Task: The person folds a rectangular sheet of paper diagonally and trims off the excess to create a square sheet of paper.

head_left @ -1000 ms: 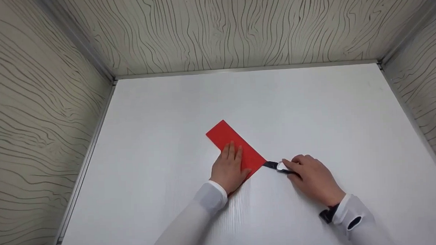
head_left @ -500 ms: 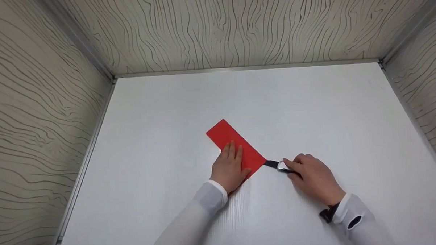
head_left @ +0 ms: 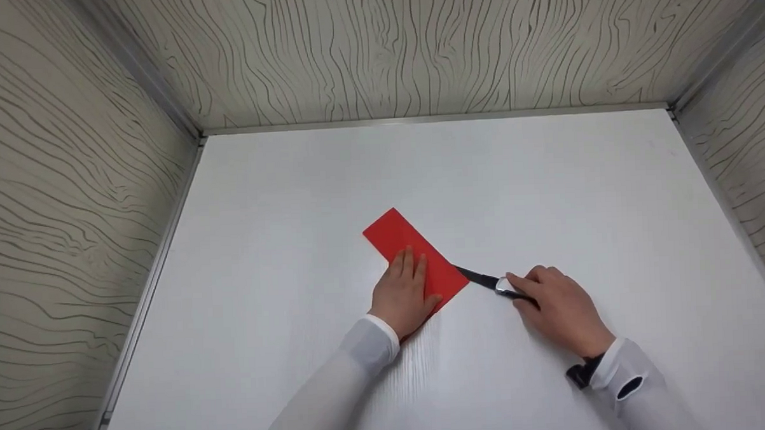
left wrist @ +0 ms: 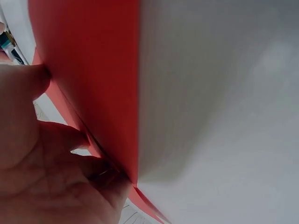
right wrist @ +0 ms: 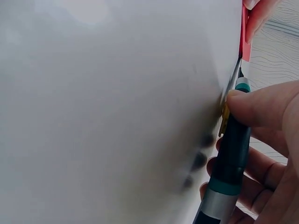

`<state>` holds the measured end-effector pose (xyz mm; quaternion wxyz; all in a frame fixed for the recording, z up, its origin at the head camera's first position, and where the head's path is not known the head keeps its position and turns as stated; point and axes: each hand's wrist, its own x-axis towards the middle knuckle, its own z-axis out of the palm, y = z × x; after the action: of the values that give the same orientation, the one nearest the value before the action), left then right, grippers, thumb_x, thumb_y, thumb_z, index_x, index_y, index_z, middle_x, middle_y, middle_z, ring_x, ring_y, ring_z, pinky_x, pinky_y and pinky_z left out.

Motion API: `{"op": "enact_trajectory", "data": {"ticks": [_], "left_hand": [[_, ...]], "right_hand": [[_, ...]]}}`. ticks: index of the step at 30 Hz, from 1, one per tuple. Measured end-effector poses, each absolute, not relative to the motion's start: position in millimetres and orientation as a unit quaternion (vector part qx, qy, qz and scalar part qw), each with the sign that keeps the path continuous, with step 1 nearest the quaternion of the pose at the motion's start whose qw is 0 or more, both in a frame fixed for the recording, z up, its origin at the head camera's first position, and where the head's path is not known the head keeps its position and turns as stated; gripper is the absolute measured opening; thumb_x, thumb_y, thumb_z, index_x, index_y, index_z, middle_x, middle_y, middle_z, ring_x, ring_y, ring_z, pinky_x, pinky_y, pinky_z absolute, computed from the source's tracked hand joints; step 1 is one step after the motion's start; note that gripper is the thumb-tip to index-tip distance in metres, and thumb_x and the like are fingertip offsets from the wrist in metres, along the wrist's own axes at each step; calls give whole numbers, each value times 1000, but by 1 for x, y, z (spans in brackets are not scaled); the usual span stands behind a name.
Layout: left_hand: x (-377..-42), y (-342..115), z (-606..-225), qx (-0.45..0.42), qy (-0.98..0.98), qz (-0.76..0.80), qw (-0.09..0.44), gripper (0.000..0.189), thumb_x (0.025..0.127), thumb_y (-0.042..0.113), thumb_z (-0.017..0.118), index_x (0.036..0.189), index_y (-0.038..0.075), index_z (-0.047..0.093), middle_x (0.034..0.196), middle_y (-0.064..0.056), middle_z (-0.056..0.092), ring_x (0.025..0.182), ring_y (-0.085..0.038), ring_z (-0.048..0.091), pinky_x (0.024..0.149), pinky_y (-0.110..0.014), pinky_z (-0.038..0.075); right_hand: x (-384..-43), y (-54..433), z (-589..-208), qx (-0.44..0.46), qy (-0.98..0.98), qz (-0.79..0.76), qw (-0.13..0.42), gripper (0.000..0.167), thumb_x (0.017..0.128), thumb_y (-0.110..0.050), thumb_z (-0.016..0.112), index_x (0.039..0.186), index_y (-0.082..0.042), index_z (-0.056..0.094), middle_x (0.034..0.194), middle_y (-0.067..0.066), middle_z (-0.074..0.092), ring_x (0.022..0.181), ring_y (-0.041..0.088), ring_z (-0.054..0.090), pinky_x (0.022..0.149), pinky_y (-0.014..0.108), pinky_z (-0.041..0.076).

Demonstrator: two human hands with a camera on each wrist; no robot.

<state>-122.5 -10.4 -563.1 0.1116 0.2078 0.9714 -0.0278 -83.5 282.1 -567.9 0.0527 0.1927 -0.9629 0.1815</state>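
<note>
A folded sheet of red paper (head_left: 445, 283) lies slantwise on the white table. My left hand (head_left: 401, 297) rests on it with straight fingers, holding it down. In the left wrist view, a raised red layer of the paper (left wrist: 93, 70) stands beside the fingers. My right hand (head_left: 561, 310) grips a knife (right wrist: 233, 149) with a black handle, teal bands and silver parts, the thumb on top. Its dark blade (head_left: 483, 279) meets the paper's right corner and shows along the upper right edge. Whether part of the blade sits between the layers, I cannot tell.
The white table (head_left: 280, 206) spreads around the paper. Wood-grain patterned panels (head_left: 377, 56) with grey metal edging stand at the back and both sides. A black band (head_left: 582, 370) is on the right wrist.
My right hand has shifted slightly right and up with the knife. More of the blade now shows, lying along the paper's upper right edge. My left hand and the paper have barely moved.
</note>
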Motion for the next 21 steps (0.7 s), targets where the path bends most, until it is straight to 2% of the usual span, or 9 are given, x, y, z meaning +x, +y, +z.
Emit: {"op": "enact_trajectory", "data": {"ticks": [5,14,21], "left_hand": [[-126,-12,-561,223,965,-55,128,86,101,60,49,163,6,23,168,-13,24,153,-31,23,121,-34,27],[-132,-16,-557,260,955,-18,141,76,105,52,48,162,8,26,168,-10,24,155,-29,20,122,-34,22],[-136,-19,-556,266,950,41,160,73,104,46,55,162,12,29,168,-7,26,154,-28,21,120,-32,28]], "right_hand": [[-83,281,-567,199,-960,188,57,47,85,-10,82,130,-11,72,95,1,64,81,16,52,67,34,45],[-87,274,-570,228,-951,199,60,46,84,-8,81,128,-14,74,101,2,67,86,19,56,72,36,49],[-91,272,-573,240,-948,200,62,47,83,-10,84,128,-17,74,103,1,67,88,19,58,74,36,51]]}}
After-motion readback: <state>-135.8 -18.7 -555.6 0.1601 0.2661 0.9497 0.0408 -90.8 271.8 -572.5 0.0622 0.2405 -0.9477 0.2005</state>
